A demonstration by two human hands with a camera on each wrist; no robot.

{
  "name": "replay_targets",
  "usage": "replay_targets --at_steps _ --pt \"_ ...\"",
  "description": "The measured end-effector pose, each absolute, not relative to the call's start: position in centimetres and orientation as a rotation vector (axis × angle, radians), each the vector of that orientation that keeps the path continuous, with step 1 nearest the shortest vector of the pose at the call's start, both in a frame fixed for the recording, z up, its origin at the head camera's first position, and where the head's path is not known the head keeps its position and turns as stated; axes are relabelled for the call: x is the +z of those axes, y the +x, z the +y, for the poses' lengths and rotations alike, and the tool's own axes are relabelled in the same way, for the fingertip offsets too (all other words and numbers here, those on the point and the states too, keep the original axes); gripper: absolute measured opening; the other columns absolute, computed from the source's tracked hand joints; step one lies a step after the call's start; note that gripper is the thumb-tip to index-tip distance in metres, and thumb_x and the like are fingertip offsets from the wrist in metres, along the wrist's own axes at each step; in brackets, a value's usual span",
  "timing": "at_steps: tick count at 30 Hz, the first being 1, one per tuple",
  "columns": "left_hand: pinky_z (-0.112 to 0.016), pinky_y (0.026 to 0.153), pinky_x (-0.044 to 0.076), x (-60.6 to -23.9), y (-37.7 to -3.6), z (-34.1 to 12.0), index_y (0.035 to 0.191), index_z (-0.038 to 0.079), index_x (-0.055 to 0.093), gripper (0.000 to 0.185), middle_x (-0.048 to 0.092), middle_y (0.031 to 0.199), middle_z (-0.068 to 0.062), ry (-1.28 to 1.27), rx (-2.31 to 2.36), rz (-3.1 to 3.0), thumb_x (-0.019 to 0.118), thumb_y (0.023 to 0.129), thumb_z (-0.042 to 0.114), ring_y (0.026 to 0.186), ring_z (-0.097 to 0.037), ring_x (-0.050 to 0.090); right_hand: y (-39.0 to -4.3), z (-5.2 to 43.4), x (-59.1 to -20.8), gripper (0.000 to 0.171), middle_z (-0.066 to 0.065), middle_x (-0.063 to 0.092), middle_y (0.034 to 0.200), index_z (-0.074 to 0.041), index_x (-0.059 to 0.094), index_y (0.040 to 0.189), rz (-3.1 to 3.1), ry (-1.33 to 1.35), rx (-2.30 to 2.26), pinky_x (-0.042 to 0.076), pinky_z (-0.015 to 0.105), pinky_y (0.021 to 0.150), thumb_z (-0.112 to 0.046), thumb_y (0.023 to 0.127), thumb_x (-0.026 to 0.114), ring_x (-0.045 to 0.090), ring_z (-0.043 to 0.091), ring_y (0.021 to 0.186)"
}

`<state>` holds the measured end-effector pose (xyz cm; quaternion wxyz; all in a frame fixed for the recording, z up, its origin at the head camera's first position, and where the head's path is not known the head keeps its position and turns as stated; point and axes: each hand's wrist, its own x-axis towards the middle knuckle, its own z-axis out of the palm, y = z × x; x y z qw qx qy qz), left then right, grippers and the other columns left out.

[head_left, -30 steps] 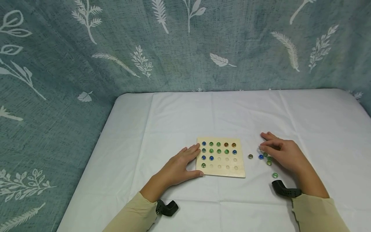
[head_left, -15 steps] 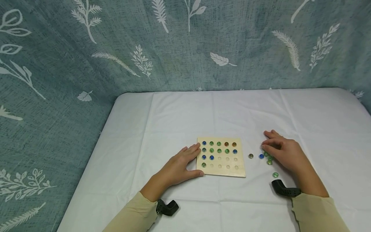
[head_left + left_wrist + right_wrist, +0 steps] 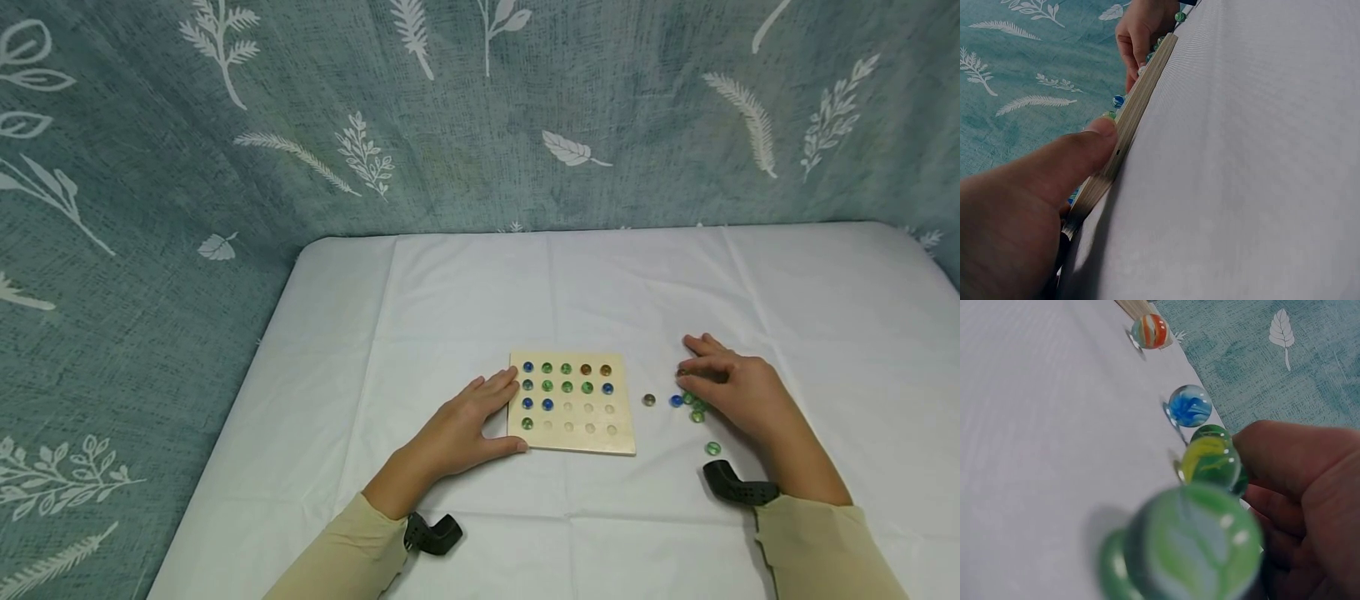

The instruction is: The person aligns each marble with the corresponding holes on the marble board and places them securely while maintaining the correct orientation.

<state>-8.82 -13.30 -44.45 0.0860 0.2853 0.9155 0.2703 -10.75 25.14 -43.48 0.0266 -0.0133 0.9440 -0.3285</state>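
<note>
In the head view my left hand (image 3: 462, 429) rests at the left side of a pale wooden marble board (image 3: 573, 444), its fingers extended along the left edge. The thumb (image 3: 1102, 129) presses at the near left corner. Blue, green and brownish marbles fill the two far rows and part of the near rows; bare hollows show at the near right. To the board's right, my right hand (image 3: 738, 396) pinches a small brownish marble (image 3: 682, 372) between thumb and index finger, over several loose marbles. In the right wrist view, marbles partly hide the fingertips.
A blue marble (image 3: 1190, 406) and a yellow-green marble (image 3: 1210, 461) lie by the right hand. An orange-striped marble (image 3: 1150, 331) lies nearer the board. A lone green marble (image 3: 712, 448) sits closer to the wrist. White cloth (image 3: 450, 292) covers the table; a patterned curtain (image 3: 465, 167) hangs behind.
The right hand has shifted slightly right and away from the body, thumb and index finger drawn together. A clear marble seen earlier by its fingertips no longer shows. The left hand stays on the board.
</note>
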Motion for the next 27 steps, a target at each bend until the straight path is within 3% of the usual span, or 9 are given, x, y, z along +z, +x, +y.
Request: replay_targets --at_steps 9,17,22,27 --pt "-0.031 0.124 0.018 -44.4 -8.8 -13.3 0.151 0.012 0.041 0.086 0.027 0.162 0.007 0.848 0.819 2.722 0.074 0.082 0.053 0.149 -0.01 0.024 -10.8 25.0 -43.6 0.038 0.013 0.044 0.151 -0.001 0.072 0.114 2.919 -0.024 -1.018 0.026 0.065 0.113 -0.03 0.09 0.072 0.029 0.039 0.146" --pt "-0.031 0.125 0.018 -44.5 -8.8 -13.4 0.15 0.011 0.041 0.086 0.027 0.161 0.006 0.851 0.819 2.714 0.074 0.083 0.052 0.149 -0.009 0.024 -10.8 24.1 -42.9 0.048 0.009 0.044 0.151 0.0 0.07 0.117 2.906 0.017 -1.085 0.028 0.063 0.113 -0.041 0.092 0.069 0.03 0.033 0.147" --pt "-0.032 0.124 0.019 -44.5 -8.8 -13.4 0.151 0.011 0.041 0.086 0.027 0.162 0.006 0.854 0.816 2.717 0.074 0.083 0.053 0.149 -0.009 0.025 -10.4 22.4 -41.7 0.048 0.008 0.044 0.152 -0.002 0.071 0.117 2.894 -0.069 -1.135 0.03 0.065 0.112 -0.042 0.091 0.069 0.029 0.033 0.147" --pt "-0.031 0.124 0.018 -44.5 -8.8 -13.3 0.151 0.012 0.041 0.086 0.027 0.162 0.007 0.849 0.809 2.717 0.074 0.083 0.053 0.149 -0.009 0.024 -10.1 19.8 -41.3 0.037 0.01 0.051 0.147 -0.004 0.075 0.111 2.922 -0.288 -1.145 0.034 0.062 0.11 -0.034 0.089 0.073 0.036 0.035 0.144"
